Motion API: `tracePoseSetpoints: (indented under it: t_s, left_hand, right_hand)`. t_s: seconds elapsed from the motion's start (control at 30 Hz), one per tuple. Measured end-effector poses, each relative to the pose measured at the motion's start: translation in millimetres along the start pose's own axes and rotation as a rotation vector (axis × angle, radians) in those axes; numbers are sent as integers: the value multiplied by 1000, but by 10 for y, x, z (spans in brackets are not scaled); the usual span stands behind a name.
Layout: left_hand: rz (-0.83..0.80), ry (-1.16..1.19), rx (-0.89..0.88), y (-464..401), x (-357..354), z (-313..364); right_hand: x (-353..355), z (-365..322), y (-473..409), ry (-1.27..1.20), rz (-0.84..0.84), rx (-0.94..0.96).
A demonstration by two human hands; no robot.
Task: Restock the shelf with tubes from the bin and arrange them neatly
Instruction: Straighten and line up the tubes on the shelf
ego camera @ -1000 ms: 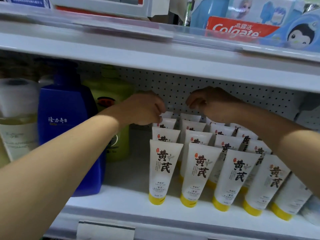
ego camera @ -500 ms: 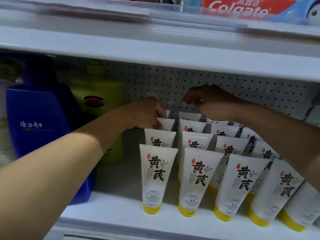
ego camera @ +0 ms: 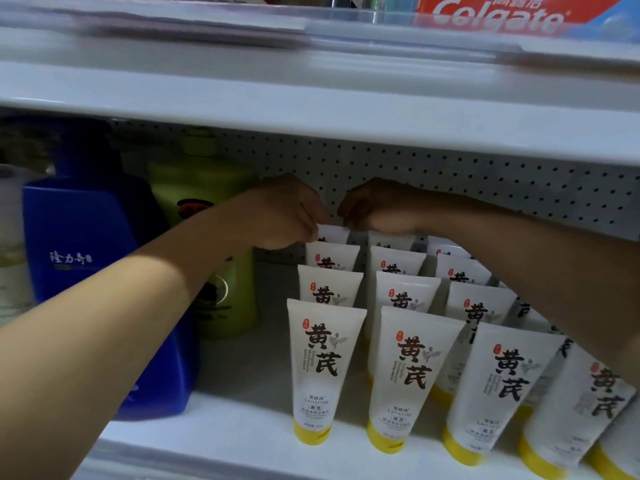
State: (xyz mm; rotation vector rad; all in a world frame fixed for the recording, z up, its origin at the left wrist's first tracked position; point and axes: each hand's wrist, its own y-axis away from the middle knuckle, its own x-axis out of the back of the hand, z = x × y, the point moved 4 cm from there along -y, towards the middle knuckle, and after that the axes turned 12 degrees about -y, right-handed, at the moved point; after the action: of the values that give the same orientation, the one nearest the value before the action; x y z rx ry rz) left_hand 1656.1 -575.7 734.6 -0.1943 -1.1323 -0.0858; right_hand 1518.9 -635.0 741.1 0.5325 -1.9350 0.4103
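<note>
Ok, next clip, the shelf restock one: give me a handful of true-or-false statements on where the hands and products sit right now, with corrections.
1. Both hands reach to the rearmost tube of the leftmost row. True: the left hand and right hand pinch its top edge.
2. The tubes stand with their yellow caps up. False: the caps are down, on the shelf.
3. A blue bottle stands left of the tubes. True.
4. The green bottle stands in front of the blue one. False: it stands behind and to the right of it.
5. The Colgate box sits among the tubes. False: it is on the shelf above.
</note>
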Motion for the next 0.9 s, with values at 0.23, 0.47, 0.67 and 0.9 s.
tracePoseSetpoints:
  t_s: [0.23, 0.47, 0.67, 0.9]
  left_hand:
    - [87, -45, 0, 59, 54, -35]
    - [84, 27, 7, 43, 8, -30]
    - [82, -26, 10, 49, -9, -15]
    - [76, -15, 24, 44, -36, -40]
  right_hand:
    - [-160, -42, -75, -27, -94, 9]
    - [-144, 11, -62, 82, -59, 4]
    - [-139, 9, -37, 96, -36, 16]
    - [-156, -22, -44, 94, -1, 7]
